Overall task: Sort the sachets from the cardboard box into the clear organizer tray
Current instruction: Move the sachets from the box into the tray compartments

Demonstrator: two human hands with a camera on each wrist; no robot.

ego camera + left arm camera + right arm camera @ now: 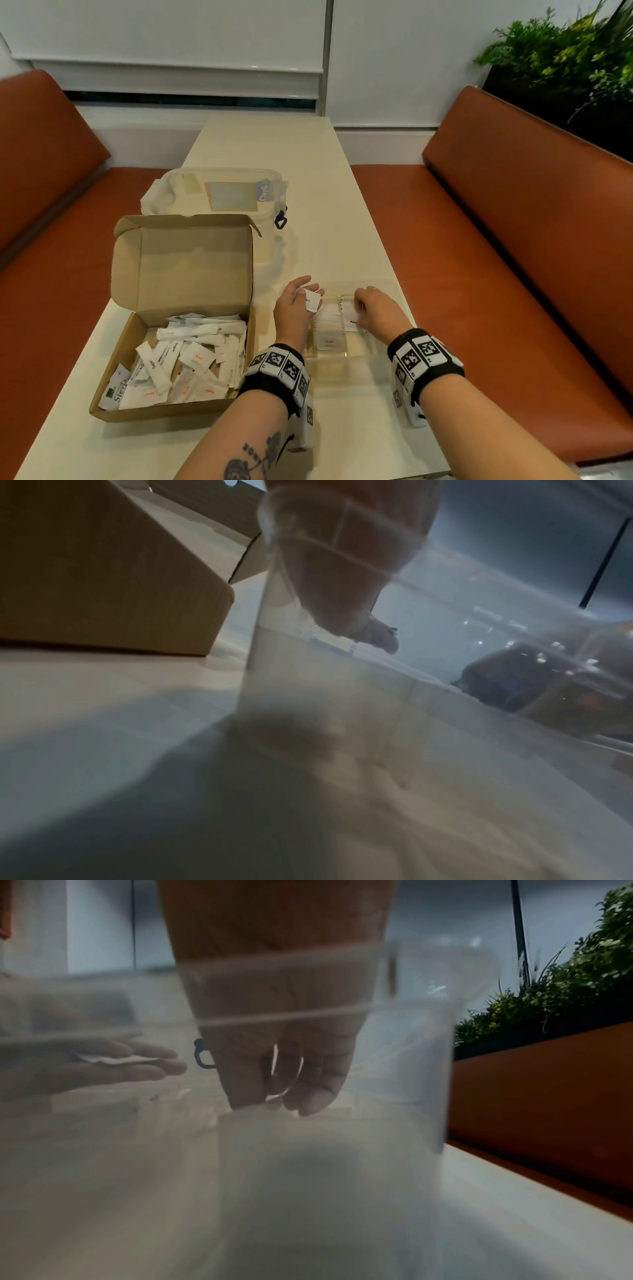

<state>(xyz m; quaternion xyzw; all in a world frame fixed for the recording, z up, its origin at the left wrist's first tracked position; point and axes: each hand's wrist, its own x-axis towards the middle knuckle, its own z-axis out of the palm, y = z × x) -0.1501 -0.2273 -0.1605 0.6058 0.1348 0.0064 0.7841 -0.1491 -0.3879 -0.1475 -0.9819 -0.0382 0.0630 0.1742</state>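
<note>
The open cardboard box [144, 407] at the left holds several white sachets [191, 359], some marked Salt or Sugar. To its right is the clear organizer tray [387, 287], with Salt sachets [329, 342] in its left compartment and other white sachets [351, 320] in the right one. My left hand [305, 296] hovers at the tray's far left corner, palm up, thumb and fingers holding a small white sachet [313, 301]. That hand [137, 1064] and its sachet [116, 1060] also show through the tray wall [428, 1042]. My right hand [361, 306] reaches down into the right compartment, its fingertips [245, 1096] pinching a sachet's top edge.
A clear lidded container [222, 195] stands behind the box [103, 574]. Orange benches [513, 240] run along both long sides of the narrow cream table [308, 171]. A planter of green plants [565, 58] sits behind the right bench.
</note>
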